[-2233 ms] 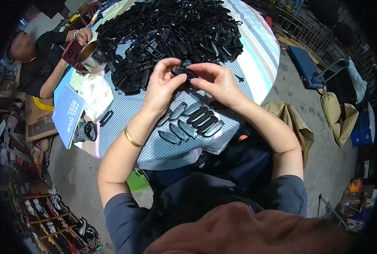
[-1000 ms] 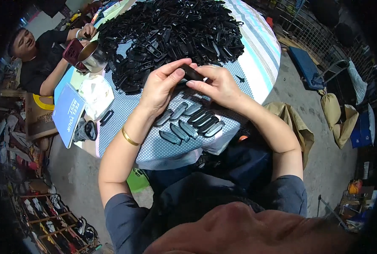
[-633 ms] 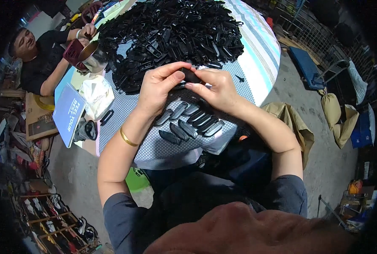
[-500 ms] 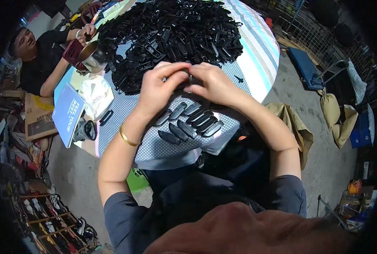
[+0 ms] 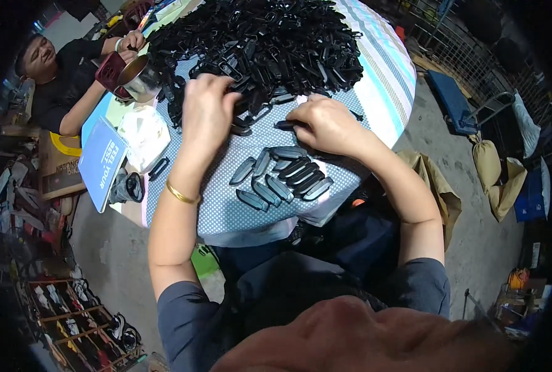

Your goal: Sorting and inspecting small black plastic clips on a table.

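Observation:
A large heap of small black plastic pieces [image 5: 270, 43], many shaped like oval frames, covers the far part of the table. At its near left edge is my left hand [image 5: 206, 110], thumb apart from the forefinger and nothing visible between them; the other fingertips are hidden. Farther right, my right hand [image 5: 330, 125] has its fingers closed on a small dark elongated piece [image 5: 284, 125], just above the cloth. Nearer me lies a group of oblong black pieces [image 5: 279, 177], several side by side in slanted rows. Loose pieces [image 5: 241, 130] lie near my left hand.
A blue-white booklet [image 5: 104, 162], a white plastic bag [image 5: 144, 137] and a metal cup [image 5: 138, 79] stand along the table's left side. Another person [image 5: 62, 80] sits there, hands at the heap. The patterned tablecloth [image 5: 226, 214] hangs over the near edge. A blue platform cart [image 5: 453, 102] stands right.
My hands were together in front of the heap; now they are apart. My left hand has moved left and farther to the heap, my right hand slightly right with a dark piece.

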### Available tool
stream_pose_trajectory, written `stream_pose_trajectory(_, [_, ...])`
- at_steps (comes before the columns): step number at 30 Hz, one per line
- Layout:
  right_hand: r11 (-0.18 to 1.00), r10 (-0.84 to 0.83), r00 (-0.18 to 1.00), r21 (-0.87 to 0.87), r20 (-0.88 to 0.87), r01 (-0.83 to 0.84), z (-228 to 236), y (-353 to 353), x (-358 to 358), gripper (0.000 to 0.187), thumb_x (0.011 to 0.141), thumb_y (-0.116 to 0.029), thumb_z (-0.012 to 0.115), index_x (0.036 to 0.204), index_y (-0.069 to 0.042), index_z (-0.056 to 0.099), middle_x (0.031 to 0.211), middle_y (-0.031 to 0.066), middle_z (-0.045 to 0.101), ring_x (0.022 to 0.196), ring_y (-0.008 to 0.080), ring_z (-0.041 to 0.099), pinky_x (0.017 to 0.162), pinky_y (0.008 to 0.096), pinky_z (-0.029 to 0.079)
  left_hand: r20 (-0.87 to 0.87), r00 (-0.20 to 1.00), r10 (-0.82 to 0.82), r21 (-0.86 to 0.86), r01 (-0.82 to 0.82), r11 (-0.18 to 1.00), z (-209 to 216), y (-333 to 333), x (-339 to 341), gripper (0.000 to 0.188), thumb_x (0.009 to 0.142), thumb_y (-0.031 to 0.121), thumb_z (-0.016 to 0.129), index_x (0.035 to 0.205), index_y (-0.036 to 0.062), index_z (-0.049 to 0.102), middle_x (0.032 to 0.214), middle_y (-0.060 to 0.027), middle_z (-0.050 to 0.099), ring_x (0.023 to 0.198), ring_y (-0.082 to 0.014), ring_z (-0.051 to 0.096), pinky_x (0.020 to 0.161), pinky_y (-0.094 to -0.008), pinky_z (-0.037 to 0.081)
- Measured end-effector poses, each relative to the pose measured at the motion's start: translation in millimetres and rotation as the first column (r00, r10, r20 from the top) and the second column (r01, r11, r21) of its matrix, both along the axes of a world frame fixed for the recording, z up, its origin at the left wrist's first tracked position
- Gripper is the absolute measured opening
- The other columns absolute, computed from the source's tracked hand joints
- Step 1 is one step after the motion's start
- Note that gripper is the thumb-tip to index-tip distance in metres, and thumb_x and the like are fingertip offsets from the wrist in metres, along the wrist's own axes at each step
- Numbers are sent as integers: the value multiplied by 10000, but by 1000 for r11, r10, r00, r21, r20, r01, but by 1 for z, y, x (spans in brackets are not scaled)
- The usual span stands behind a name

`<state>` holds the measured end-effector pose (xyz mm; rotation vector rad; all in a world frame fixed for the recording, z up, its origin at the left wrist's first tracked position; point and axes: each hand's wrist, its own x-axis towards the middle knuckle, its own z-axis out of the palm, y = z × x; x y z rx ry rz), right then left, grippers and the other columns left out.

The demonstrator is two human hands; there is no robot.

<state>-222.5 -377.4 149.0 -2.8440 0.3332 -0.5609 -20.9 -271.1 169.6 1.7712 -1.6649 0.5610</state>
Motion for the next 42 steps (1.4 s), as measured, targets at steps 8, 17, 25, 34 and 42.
stream_pose_trajectory(8, [1000,-21,1000,-8,23,22,-7,-2,-3,158,744,-148,597,797,-5,639,778,151,626,763,316,605,700,399,495,130,988,78,117,-93,989,-11,-12,16,364,709,55,658,1062,11,576,863,-131,585,830,-297,535,752,-370,453])
stream_pose_trajectory(17, [945,-103,943,327,315,-5,-7,-4,-1,211,833,-151,592,936,25,648,803,120,651,697,219,626,627,317,487,253,958,137,35,-150,988,-9,-12,15,364,750,68,605,1104,2,557,839,-140,576,812,-287,549,721,-350,464])
stream_pose_trajectory(25, [490,-308,912,867,269,-91,-12,4,8,275,878,-178,588,1061,27,609,734,17,612,607,57,548,545,207,449,-712,668,-214,62,364,929,-21,-14,-25,171,819,20,521,930,2,651,825,-88,569,682,-141,564,605,-245,444])
stream_pose_trajectory(34, [518,-385,892,855,236,-3,-17,-19,1,283,876,-180,582,1057,36,594,767,46,633,598,88,587,542,222,474,-580,706,-407,179,597,782,-27,-12,-40,168,785,96,614,929,26,664,932,-108,607,818,-238,596,729,-309,475])
stream_pose_trajectory(42, [541,-342,900,840,272,-49,-4,-24,-14,243,862,-135,607,1032,39,603,800,31,627,641,75,558,580,210,474,-570,692,-444,421,709,566,-24,-32,-54,175,771,90,661,915,-7,640,930,-98,614,848,-171,587,748,-273,463])
